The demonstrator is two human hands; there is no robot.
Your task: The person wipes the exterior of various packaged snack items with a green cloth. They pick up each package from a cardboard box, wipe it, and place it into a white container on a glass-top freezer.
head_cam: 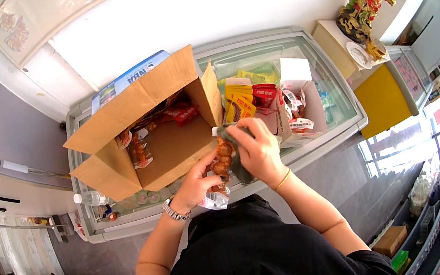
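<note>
My left hand (195, 186) grips the lower part of a clear packet of reddish-brown snack food (222, 159), held upright over the freezer's front edge. Against the packet's upper right side, my right hand (260, 150) presses a dark grey-green cloth (243, 168). To the left stands an open cardboard box (175, 153), with several similar packets (141, 152) and a red packet (182, 114) inside. Beyond my right hand are yellow sachets (240, 102) and red sachets (264, 95) in a small carton. Beside them, an open white carton (315, 100) holds more snack packets (294, 104).
The boxes rest on a glass-topped chest freezer (336, 97) with a grey rim. A clear plastic bottle (93, 198) lies near the left corner. A painted figurine (369, 1) stands on a cabinet at right, above a yellow panel (382, 99). Stocked shelves (438, 206) line the lower right.
</note>
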